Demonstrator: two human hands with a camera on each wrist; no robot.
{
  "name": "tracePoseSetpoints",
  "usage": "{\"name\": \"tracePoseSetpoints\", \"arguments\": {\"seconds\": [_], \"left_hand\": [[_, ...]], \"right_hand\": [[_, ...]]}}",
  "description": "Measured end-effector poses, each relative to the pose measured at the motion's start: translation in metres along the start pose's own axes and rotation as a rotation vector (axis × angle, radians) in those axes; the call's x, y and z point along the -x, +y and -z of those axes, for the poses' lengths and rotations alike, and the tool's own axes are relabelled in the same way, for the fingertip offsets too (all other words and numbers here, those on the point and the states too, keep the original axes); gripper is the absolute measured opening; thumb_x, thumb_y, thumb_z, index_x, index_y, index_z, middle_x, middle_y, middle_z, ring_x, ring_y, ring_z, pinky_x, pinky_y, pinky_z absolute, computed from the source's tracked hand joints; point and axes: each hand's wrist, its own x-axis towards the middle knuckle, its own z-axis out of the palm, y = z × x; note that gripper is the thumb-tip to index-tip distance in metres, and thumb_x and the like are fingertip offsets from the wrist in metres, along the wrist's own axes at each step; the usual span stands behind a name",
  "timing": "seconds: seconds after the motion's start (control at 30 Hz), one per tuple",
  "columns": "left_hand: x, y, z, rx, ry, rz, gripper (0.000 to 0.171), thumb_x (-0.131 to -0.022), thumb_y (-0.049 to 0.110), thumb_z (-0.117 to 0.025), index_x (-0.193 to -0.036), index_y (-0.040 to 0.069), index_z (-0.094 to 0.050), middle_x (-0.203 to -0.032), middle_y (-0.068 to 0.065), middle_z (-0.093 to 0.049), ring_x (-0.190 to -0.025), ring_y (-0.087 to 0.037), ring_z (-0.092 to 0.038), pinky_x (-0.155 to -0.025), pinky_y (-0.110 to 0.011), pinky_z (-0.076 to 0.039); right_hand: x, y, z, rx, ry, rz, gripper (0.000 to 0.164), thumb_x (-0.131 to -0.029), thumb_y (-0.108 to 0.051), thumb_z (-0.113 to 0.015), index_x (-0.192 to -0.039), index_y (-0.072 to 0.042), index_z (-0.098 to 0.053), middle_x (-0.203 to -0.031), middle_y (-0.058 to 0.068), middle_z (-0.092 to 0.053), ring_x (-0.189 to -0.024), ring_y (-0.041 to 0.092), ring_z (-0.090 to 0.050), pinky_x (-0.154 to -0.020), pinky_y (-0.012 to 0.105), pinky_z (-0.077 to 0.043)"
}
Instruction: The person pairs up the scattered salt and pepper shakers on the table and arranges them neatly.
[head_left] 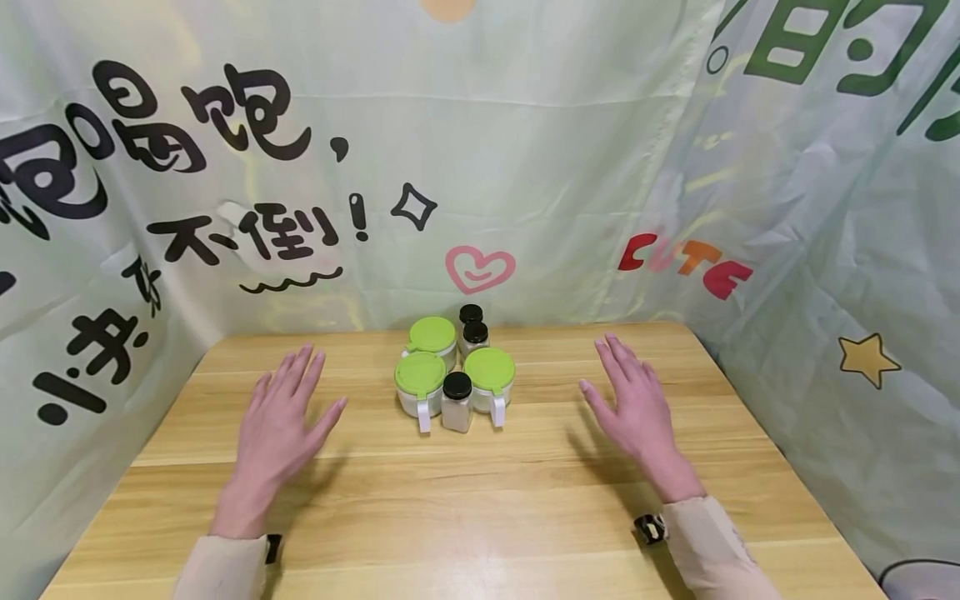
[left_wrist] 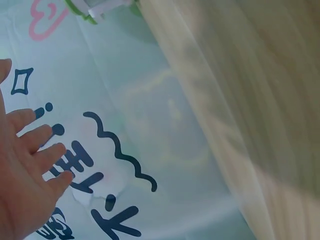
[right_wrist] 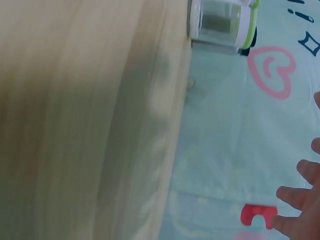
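Head: 6 jars between grips

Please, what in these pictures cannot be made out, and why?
- Head: rearmost black-capped bottle, body hidden by the middle bottle.
- Head: rear green-lidded jar, lower part hidden by the left front jar.
- Left wrist: container, cut off by the top edge.
- Right wrist: right hand, mostly cut off by the right edge.
- Right wrist: clear jar, contents too blurred to name.
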Motion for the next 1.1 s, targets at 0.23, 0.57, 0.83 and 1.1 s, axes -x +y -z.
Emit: {"name": "tracePoseSetpoints", "arguments": {"seconds": [0.23,0.57,0.83,1.1], "left_hand": [[-0.013,0.008,-0.008,0.01,0.126,-0.082,0.072,-0.1,0.048,-0.059,-0.155,0.004,-0.047,-0.159,-0.018,-0.046,-0.142,-0.044,-0.045,-0.118,-0.063,-0.032],[-0.029,0.022,-0.021,0.049,0.146,-0.161,0.071,-0.095,0.038,-0.067,-0.154,0.004,-0.048,-0.151,-0.022,-0.054,-0.132,-0.045,-0.055,-0.105,-0.064,-0.048],[-0.04,0.031,-0.03,0.032,0.029,-0.185,0.068,-0.1,0.042,-0.061,-0.156,0.006,-0.046,-0.154,-0.017,-0.052,-0.135,-0.041,-0.054,-0.109,-0.061,-0.047],[-0.046,0.039,-0.042,0.003,-0.111,-0.255,0.067,-0.104,0.043,-0.057,-0.158,0.007,-0.042,-0.158,-0.016,-0.047,-0.139,-0.039,-0.051,-0.114,-0.059,-0.043]], "right_hand": [[-0.006,-0.021,-0.011,-0.043,0.085,0.122,0.064,-0.102,-0.032,-0.062,-0.157,-0.005,-0.044,-0.163,0.018,-0.04,-0.145,0.044,-0.043,-0.118,0.067,-0.03],[-0.015,-0.049,-0.027,-0.093,0.131,0.263,0.061,-0.108,-0.042,-0.049,-0.155,-0.004,-0.048,-0.16,0.018,-0.044,-0.142,0.042,-0.047,-0.117,0.062,-0.037],[-0.018,-0.071,-0.037,-0.126,0.076,0.292,0.058,-0.107,-0.038,-0.051,-0.155,-0.005,-0.048,-0.163,0.014,-0.042,-0.144,0.04,-0.045,-0.12,0.057,-0.035],[-0.02,-0.09,-0.051,-0.144,-0.016,0.306,0.059,-0.104,-0.031,-0.058,-0.157,-0.008,-0.045,-0.165,0.01,-0.039,-0.149,0.035,-0.04,-0.125,0.051,-0.029]]}}
